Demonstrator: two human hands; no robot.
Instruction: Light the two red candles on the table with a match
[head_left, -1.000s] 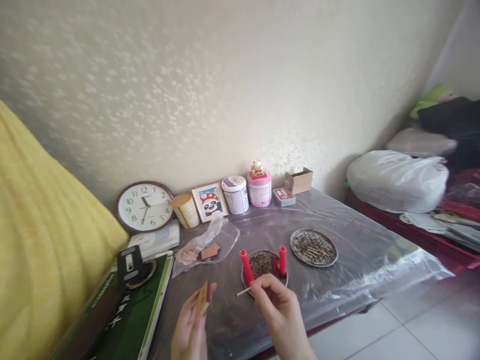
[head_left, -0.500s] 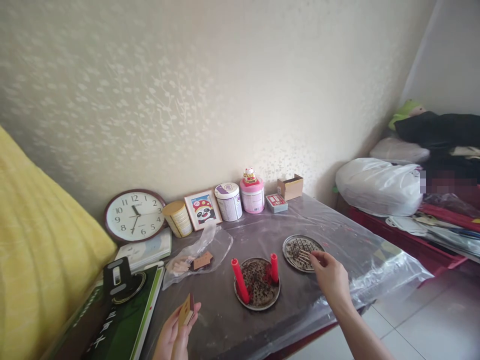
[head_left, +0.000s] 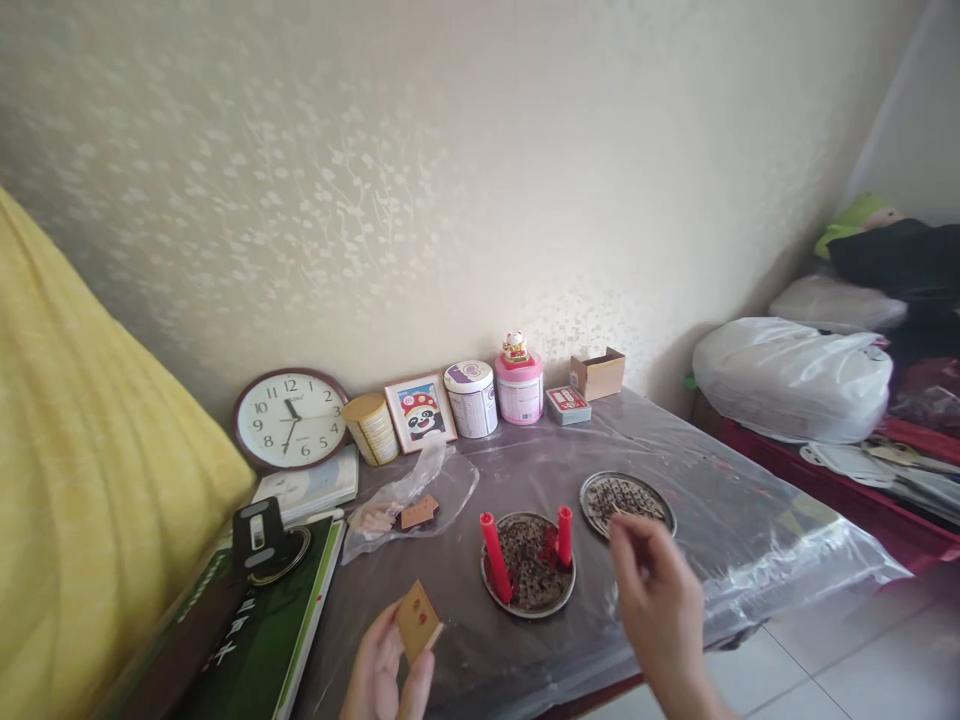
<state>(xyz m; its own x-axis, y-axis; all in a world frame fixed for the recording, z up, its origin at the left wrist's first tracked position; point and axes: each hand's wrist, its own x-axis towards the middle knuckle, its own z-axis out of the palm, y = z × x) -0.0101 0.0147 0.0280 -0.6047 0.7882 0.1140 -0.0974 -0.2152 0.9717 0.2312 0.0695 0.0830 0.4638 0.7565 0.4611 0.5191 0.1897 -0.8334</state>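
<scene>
My left hand (head_left: 384, 665) grips a small tan matchbox (head_left: 418, 618) with dark markings, tilted up near the front of the table. My right hand (head_left: 660, 595), a bit blurred, pinches thin matchsticks (head_left: 618, 513) at the fingertips; the fingers hide most of them. Just beyond it lies a round metal plate (head_left: 628, 494) with a dark, spotted surface. Between my hands sits a second round plate (head_left: 529, 606), stained dark and reddish. Two red candles stand on it: a taller left candle (head_left: 496, 560), leaning, and a shorter right candle (head_left: 564, 537).
A clear plastic bag (head_left: 454, 480) holds brown matchboxes and pale sticks. Along the wall stand a clock (head_left: 262, 435), a yellow can (head_left: 373, 430), a panda picture (head_left: 421, 412), two tins, cards (head_left: 568, 404) and a cardboard box (head_left: 598, 376). Green book (head_left: 259, 640) at left.
My right hand has drawn back toward me from over the right plate, its sticks now mostly hidden. My left hand has turned the matchbox so its broad face shows. The view has shifted slightly.
</scene>
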